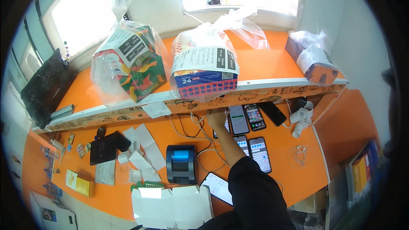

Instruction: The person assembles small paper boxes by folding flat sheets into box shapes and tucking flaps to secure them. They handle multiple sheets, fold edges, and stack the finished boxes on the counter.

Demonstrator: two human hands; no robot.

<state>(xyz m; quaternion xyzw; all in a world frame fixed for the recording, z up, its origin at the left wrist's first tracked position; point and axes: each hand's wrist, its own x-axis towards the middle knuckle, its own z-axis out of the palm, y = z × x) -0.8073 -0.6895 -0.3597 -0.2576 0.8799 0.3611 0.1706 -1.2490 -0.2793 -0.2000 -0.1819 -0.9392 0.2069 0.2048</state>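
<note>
My right hand [217, 116] reaches from a black sleeve [259, 191] to the back of the orange desk, just under the upper shelf's edge. Its fingers are partly hidden there, so I cannot tell what they hold. Beside it stands a lit smartphone [239, 119], with another phone [227, 126] partly covered by my wrist. White cables [197, 120] run close by on the left. Right of my forearm lie a phone with a colourful screen [255, 117], a dark phone [273, 113] and a phone showing a list [260, 155]. My left hand is out of view.
Bagged food boxes, one green [142, 70], one blue [204, 83], one smaller [315, 66], stand on the upper shelf. A receipt printer [181, 166], white folded cartons [172, 206], a phone [217, 188] and a black tablet [104, 149] occupy the desk. Paper rolls [301, 119] stand right.
</note>
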